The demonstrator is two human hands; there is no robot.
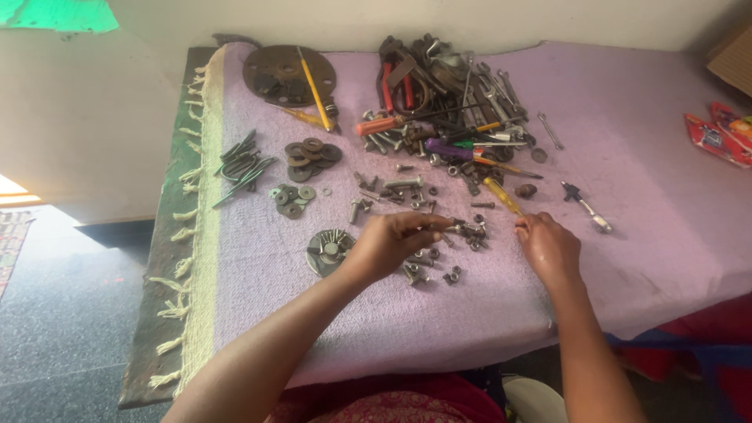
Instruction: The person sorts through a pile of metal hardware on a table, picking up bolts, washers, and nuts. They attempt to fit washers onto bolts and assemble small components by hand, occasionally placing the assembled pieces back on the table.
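Your left grip (392, 239) was curled nearly closed, fingertips pinched on what looked like a small bolt (435, 229), though the piece was too small for me to be sure of its shape. Your right grip (548, 247) lay knuckles up just right of the loose pile of nuts and bolts (462, 231), fingers bent down to the cloth; whether it had anything between the fingertips I could not tell. That pile sat between your two hands on the lilac cloth (642, 204) covering the desk, and I will place the rest from it. Just left of the pile, close under your left wrist, lay a round metal disc (327, 251) with small parts on it. Further left and beyond lay a cluster of flat washers (291, 197), then a heap of larger dark washers (311, 157), and further left again a bundle of long dark nails (241, 166). Beyond the pile, toward the wall, lay a big heap of tools (446, 102): spanners, red-handled pliers and screwdrivers with orange, purple and yellow handles. A yellow-handled screwdriver (503, 196) lay just beyond your right hand, and a small dark-headed tool (586, 207) lay to the right of the pile. Far beyond and left, a rusty round plate (276, 66) carried a yellow pencil-like tool (315, 90).
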